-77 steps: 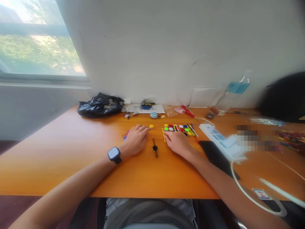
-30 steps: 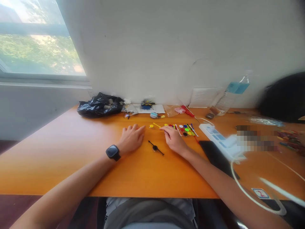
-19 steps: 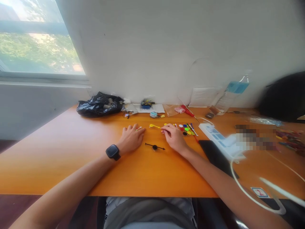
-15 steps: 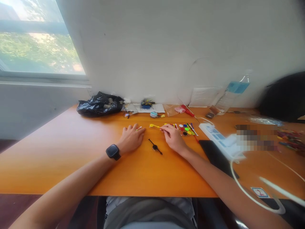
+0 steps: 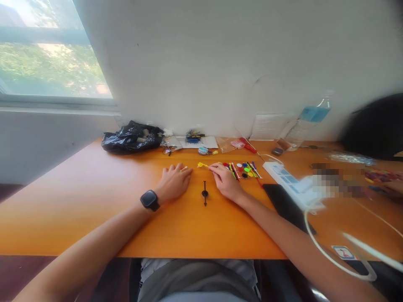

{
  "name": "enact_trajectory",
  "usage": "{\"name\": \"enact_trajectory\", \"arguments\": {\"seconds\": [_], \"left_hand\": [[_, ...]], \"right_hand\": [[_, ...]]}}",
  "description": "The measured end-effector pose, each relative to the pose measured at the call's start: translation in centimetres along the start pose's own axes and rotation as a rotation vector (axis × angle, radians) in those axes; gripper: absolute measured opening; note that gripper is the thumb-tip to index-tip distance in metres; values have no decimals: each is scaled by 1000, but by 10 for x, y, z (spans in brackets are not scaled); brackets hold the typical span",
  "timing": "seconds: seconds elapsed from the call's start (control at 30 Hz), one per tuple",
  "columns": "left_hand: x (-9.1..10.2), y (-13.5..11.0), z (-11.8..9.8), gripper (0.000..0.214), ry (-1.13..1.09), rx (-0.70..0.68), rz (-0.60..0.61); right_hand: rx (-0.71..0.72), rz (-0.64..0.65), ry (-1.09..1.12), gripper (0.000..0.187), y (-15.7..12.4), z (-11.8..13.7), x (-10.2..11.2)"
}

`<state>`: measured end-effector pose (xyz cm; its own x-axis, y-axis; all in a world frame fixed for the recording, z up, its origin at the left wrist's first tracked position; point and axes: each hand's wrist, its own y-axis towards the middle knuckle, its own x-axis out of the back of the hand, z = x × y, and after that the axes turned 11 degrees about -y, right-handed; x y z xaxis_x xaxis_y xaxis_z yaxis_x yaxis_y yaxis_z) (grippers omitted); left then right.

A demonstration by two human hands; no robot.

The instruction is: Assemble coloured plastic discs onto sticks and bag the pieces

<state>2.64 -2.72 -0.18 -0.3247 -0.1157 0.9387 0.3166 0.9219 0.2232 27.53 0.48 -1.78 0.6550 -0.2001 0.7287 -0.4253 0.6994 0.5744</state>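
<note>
My left hand (image 5: 174,181) lies palm down on the table, fingers spread. A small white and green piece (image 5: 184,169) shows by its fingertips, mostly covered; whether the hand presses on it, I cannot tell. Between thumb and fingers, my right hand (image 5: 226,181) pinches one end of a yellow arrow spinner (image 5: 201,165) with a round base, low over the table or on it. Between my hands, nearer my body, is a black arrow spinner (image 5: 205,193), its arrow pointing towards me. Beyond my right hand are several coloured discs and arrows (image 5: 247,170).
A black plastic bag (image 5: 132,137), a tape measure-like round item (image 5: 203,150) and a red-handled tool (image 5: 247,145) lie along the wall. To the right are a white power strip (image 5: 283,178), a black flat device (image 5: 285,205), a cable and a leaning bottle (image 5: 307,126).
The black spinner's arrow has turned from slanting to pointing straight towards me. My right hand has shifted slightly left. My left hand stays in place. Another person's hand appears at the far right.
</note>
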Motion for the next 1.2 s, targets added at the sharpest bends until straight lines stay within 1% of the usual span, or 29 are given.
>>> {"name": "enact_trajectory", "arguments": {"seconds": [0.27,0.47,0.63,0.83,1.0,1.2], "left_hand": [[-1,0,0,44,24,-4,7],[-3,0,2,43,7,-24,-14],[-2,0,2,41,-15,-23,-10],[-3,0,2,40,-18,-26,-6],[1,0,0,35,-27,-27,-11],[2,4,-2,31,-25,-76,-75]], "right_hand": [[1,47,-37,30,-2,0,0],[3,87,-22,30,-3,-3,-1],[10,97,-56,30,-4,-5,-1],[-4,116,-96,30,-4,-2,4],[-13,113,-108,32,-5,0,9],[-38,129,-125,30,-5,10,17]]}}
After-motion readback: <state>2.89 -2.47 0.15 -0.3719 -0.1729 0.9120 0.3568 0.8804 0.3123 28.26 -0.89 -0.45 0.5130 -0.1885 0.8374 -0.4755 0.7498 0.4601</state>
